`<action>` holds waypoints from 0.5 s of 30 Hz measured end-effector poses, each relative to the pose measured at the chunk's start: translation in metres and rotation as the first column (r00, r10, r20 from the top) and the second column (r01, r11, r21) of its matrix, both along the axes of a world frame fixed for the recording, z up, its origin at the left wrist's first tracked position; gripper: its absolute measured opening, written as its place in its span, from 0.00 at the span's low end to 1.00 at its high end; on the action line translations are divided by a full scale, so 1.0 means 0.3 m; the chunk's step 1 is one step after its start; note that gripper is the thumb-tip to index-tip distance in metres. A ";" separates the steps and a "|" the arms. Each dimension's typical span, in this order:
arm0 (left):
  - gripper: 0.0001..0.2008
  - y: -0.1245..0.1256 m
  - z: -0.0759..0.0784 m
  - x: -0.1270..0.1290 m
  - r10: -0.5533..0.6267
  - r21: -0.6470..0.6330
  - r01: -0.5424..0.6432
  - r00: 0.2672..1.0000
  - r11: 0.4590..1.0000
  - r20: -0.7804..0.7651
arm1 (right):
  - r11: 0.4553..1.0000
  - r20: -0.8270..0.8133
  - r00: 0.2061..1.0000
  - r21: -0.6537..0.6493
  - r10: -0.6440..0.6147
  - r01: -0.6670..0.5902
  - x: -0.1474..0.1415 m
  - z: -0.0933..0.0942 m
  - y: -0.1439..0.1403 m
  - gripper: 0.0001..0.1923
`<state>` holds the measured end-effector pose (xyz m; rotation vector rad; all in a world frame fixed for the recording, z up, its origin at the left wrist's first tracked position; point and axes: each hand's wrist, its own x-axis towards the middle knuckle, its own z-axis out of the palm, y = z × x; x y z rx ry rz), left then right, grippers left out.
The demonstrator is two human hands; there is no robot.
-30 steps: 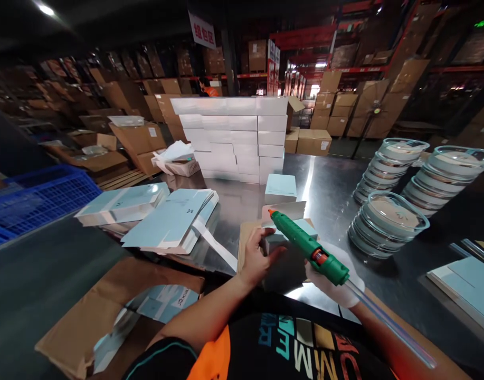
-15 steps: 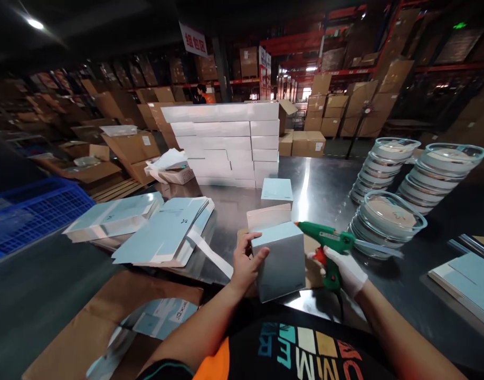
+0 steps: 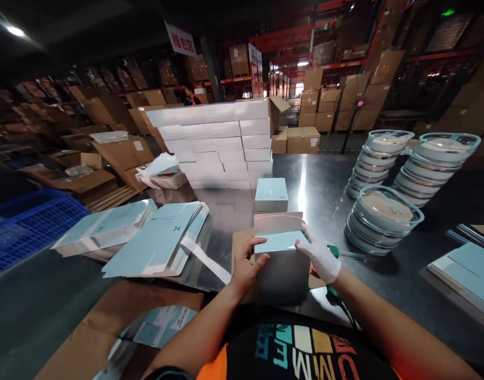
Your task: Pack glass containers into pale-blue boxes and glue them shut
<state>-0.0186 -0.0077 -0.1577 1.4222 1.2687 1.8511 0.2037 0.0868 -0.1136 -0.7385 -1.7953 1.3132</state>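
A pale blue and grey cardboard box (image 3: 282,272) stands upright in front of me, its pinkish inner flap (image 3: 278,222) raised at the back. My left hand (image 3: 245,264) grips its left side, thumb on the near face and fingers over the top edge. My right hand (image 3: 319,256), in a white glove, clasps the box's right upper corner. Partly hidden behind that wrist is a green hot glue gun (image 3: 333,252), out of the hand's grip. Brown cardboard (image 3: 242,245) shows beneath the box. A smaller light blue box (image 3: 271,194) sits just beyond.
White boxes (image 3: 210,142) form a wall at the back of the metal table. Clear round containers (image 3: 384,219) are stacked on the right. Flat blue cartons (image 3: 154,237) lie left, near a blue crate (image 3: 36,227). An open carton (image 3: 119,327) is below the table edge.
My right hand has let go of the glue gun and moved left onto the box. The glue gun now rests behind my wrist. The left hand keeps its hold; the view has shifted slightly.
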 end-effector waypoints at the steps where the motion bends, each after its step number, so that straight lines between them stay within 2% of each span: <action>1: 0.28 0.003 -0.008 -0.001 -0.004 0.014 0.004 1.000 1.000 -0.020 | 1.000 0.010 1.000 0.017 0.018 -0.018 -0.012 0.004 0.003 0.40; 4: 0.25 0.014 -0.034 -0.001 0.010 0.111 -0.007 1.000 0.994 -0.025 | 0.989 0.070 0.996 0.132 0.059 -0.068 0.019 -0.010 0.021 0.37; 7: 0.25 0.021 -0.046 -0.002 -0.001 0.261 -0.014 0.998 0.965 0.058 | 0.938 0.123 0.989 0.325 0.083 -0.119 0.080 -0.035 0.030 0.25; 8: 0.27 0.020 -0.043 -0.007 -0.013 0.297 0.000 0.999 0.955 0.043 | 0.912 0.125 0.986 0.382 0.107 -0.147 0.093 -0.040 0.026 0.21; 11: 0.23 0.005 -0.014 -0.042 -0.071 0.315 0.134 0.976 0.940 -0.204 | 0.847 0.100 0.974 0.481 0.202 -0.225 0.101 -0.039 -0.007 0.19; 13: 0.16 -0.011 0.011 -0.069 -0.122 0.268 0.223 0.930 0.937 -0.347 | 0.835 0.084 0.969 0.493 0.233 -0.243 0.091 -0.031 -0.035 0.21; 15: 0.15 -0.025 0.029 -0.086 -0.151 0.222 0.252 0.908 0.942 -0.390 | 0.846 0.069 0.970 0.476 0.235 -0.239 0.082 -0.032 -0.056 0.18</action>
